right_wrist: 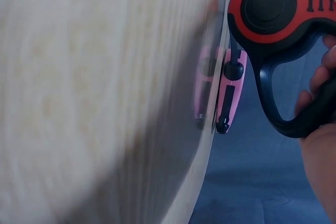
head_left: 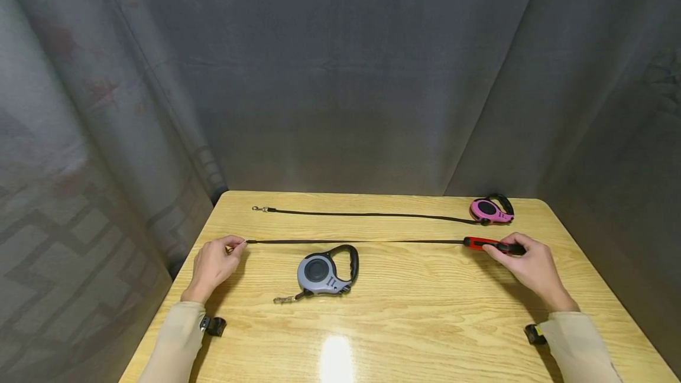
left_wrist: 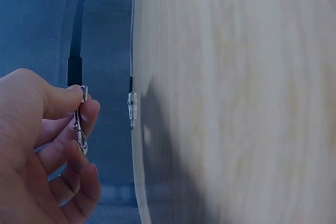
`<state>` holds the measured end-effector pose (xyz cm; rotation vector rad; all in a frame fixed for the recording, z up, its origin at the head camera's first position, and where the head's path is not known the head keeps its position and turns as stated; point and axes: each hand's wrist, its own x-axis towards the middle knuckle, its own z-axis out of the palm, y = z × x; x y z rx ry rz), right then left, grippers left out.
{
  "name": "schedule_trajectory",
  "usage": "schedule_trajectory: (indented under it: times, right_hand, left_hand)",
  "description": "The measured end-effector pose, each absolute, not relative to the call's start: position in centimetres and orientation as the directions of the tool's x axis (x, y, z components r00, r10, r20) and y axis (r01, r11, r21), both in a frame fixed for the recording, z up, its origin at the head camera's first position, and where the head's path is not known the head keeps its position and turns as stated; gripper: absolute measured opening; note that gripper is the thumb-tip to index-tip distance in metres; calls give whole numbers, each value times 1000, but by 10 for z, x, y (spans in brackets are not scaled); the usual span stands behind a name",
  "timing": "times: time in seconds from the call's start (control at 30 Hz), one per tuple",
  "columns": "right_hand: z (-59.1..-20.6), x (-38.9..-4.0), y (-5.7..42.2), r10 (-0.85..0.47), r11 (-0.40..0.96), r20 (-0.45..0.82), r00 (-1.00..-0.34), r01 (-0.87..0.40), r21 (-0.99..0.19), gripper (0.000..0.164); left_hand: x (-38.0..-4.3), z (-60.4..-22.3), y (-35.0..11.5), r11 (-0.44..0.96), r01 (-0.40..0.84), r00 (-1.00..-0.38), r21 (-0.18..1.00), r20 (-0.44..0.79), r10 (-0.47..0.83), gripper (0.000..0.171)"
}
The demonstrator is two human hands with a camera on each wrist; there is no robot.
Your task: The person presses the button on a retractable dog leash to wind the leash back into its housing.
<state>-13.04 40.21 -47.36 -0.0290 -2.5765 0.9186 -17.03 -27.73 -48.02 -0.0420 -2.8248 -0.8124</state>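
Observation:
My right hand [head_left: 524,262] grips the black handle of a red retractable dog leash [head_left: 476,243]; the right wrist view shows its red casing [right_wrist: 302,1] with a round black centre, raised off the table. Its black strap [head_left: 362,242] runs nearly straight across to my left hand [head_left: 215,262]. There, thumb and fingers pinch the metal clip [left_wrist: 79,124] at the strap's end, held above the tabletop. Below the strap, a grey retractable leash [head_left: 317,273] lies flat, its short clip [head_left: 284,299] pointing left. Neither hand touches it.
Along the table's back edge lies a pink retractable leash [head_left: 489,210], its strap [head_left: 367,214] drawn out leftward to a metal clip [head_left: 260,209]. Grey curtains [head_left: 330,75] hang behind and beside the wooden table [head_left: 425,324].

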Motion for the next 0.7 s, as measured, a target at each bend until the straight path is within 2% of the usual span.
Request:
schedule_trajectory:
  times: [0.7]
  right_hand:
    - [-474, -128, 397, 128, 789, 406, -905, -155, -594, 25]
  left_hand:
    - [-169, -478, -276, 849, 65, -981, 524, 191, -43, 27]
